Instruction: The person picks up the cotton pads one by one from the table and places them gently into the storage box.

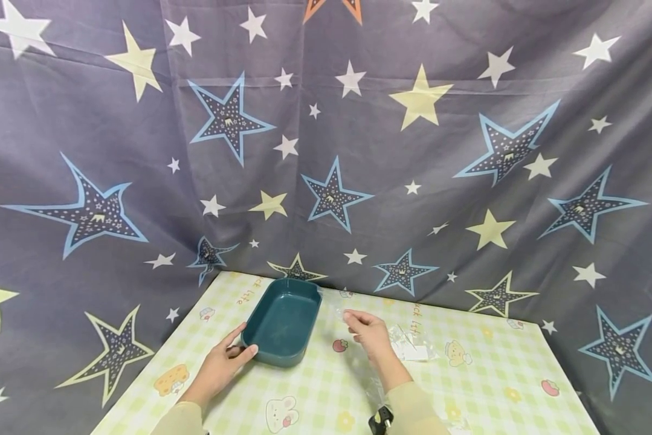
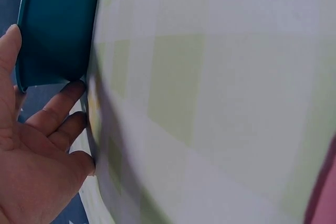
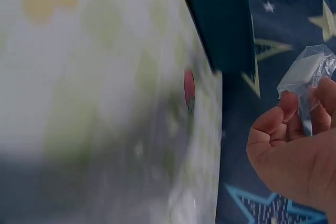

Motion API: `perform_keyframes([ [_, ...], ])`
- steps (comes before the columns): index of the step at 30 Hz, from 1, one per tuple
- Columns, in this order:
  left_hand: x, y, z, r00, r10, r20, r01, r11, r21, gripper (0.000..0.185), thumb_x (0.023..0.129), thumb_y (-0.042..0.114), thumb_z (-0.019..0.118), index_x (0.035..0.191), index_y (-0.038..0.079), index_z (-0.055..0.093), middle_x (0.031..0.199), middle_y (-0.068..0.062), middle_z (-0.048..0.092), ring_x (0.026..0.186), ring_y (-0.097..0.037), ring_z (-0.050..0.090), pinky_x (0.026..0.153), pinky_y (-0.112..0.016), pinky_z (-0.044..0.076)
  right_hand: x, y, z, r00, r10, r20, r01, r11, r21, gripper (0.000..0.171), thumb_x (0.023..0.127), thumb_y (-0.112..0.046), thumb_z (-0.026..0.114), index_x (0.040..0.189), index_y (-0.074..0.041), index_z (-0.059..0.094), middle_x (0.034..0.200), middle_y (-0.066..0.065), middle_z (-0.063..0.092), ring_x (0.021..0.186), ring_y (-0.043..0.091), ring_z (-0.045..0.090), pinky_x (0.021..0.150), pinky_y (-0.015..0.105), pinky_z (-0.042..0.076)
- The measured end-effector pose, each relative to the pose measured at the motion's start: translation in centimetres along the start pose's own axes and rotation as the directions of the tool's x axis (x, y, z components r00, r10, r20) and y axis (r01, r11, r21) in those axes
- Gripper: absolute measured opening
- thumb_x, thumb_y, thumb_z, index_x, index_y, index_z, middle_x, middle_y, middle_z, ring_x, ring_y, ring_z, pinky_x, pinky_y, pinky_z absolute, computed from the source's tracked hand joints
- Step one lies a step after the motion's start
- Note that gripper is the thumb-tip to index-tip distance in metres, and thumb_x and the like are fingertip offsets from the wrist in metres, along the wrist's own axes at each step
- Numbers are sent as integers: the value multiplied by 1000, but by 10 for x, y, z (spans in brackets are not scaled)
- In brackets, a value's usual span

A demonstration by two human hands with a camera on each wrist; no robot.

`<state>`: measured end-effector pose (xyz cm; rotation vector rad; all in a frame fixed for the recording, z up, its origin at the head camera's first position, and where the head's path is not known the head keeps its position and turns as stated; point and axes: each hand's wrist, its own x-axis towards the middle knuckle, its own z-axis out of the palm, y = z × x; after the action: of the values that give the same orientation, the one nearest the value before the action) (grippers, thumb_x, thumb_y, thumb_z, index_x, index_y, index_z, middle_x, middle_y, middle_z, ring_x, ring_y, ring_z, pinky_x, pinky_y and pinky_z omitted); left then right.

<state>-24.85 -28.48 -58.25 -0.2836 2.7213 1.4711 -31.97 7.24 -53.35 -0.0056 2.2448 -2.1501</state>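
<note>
A deep teal rectangular dish with rounded corners (image 1: 283, 323) rests on the table. My left hand (image 1: 220, 367) holds its near left corner, thumb on the near side and fingers along the left. In the left wrist view, the left hand (image 2: 47, 135) has a fingertip at the rim of the dish (image 2: 58, 30) and others low by its base. To the right of the dish, my right hand (image 1: 370, 333) is raised over the table. Its thumb and fingers pinch a small clear plastic packet (image 3: 307, 72) with a flat white piece inside.
Clear plastic bags (image 1: 413, 349), one with a white label, lie right of the right hand. More clear plastic (image 1: 458, 426) shows at the near edge. A checked cloth with cartoon prints (image 1: 500, 380) covers the table. A grey star-patterned curtain (image 1: 326, 133) hangs close behind it.
</note>
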Motion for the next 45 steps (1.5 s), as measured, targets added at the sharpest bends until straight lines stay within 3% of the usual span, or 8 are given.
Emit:
perform_keyframes([
  [5, -1, 2, -1, 1000, 4, -5, -4, 1000, -3, 93, 94, 72, 68, 170, 32, 33, 148, -29, 62, 143, -43, 58, 111, -58, 53, -5, 2, 30, 997, 24, 78, -25, 1000, 19, 40, 102, -29, 76, 129, 1, 76, 98, -4, 76, 81, 10, 62, 68, 27, 55],
  [8, -2, 3, -1, 1000, 13, -2, -13, 1000, -1, 94, 94, 72, 68, 170, 30, 32, 148, -30, 62, 143, -44, 58, 112, -60, 51, -9, 3, 45, 994, 30, 108, -31, 1000, 1, 39, 102, -29, 76, 129, -1, 76, 94, -6, 74, 81, 10, 62, 69, 27, 54],
  [12, -1, 2, -1, 1000, 14, -2, -14, 1000, 0, 94, 94, 72, 68, 170, 30, 32, 149, -31, 61, 144, -45, 57, 114, -63, 49, -12, 5, 62, 993, 2, 120, 1, 1000, -25, 35, 102, -26, 76, 125, 1, 77, 97, -1, 78, 83, 9, 64, 77, 31, 57],
  [18, -2, 1, 0, 1000, 16, -7, -16, 1000, 7, 93, 95, 71, 68, 170, 30, 32, 149, -32, 60, 144, -47, 56, 115, -66, 46, -17, 4, 78, 993, 0, 117, 2, 1000, -17, 32, 100, -26, 79, 121, -3, 80, 90, -5, 76, 80, 7, 65, 76, 28, 57],
  [22, -3, 1, 1, 1000, 13, -7, -13, 1000, -1, 93, 95, 71, 68, 170, 30, 33, 147, -31, 62, 144, -46, 57, 115, -65, 47, -21, 1, 83, 990, -2, 142, 4, 1000, -16, 38, 100, -25, 78, 130, -2, 77, 111, 9, 80, 90, 11, 72, 83, 33, 63],
  [25, -4, 1, 2, 1000, 11, -8, -11, 1000, 2, 90, 97, 68, 68, 170, 30, 32, 148, -31, 62, 143, -46, 57, 114, -63, 48, -22, 0, 84, 986, -13, 167, 18, 999, -27, 43, 101, -23, 77, 137, 0, 71, 135, 18, 74, 104, 19, 76, 90, 38, 64],
  [28, -4, 1, 2, 1000, 13, -11, -13, 1000, 7, 88, 99, 64, 68, 170, 29, 32, 148, -31, 62, 144, -46, 56, 114, -62, 49, -24, 1, 84, 983, -9, 181, 18, 999, -48, 44, 102, -22, 75, 139, -1, 70, 145, 21, 67, 112, 24, 76, 95, 40, 63],
  [45, -3, 0, 2, 1000, 20, -18, -20, 1000, 2, 87, 99, 63, 69, 170, 30, 33, 149, -33, 59, 144, -47, 57, 114, -62, 50, -33, 8, 70, 976, -40, 213, 47, 999, -27, 41, 104, -22, 72, 136, 4, 70, 125, 19, 75, 110, 27, 77, 97, 44, 63],
])
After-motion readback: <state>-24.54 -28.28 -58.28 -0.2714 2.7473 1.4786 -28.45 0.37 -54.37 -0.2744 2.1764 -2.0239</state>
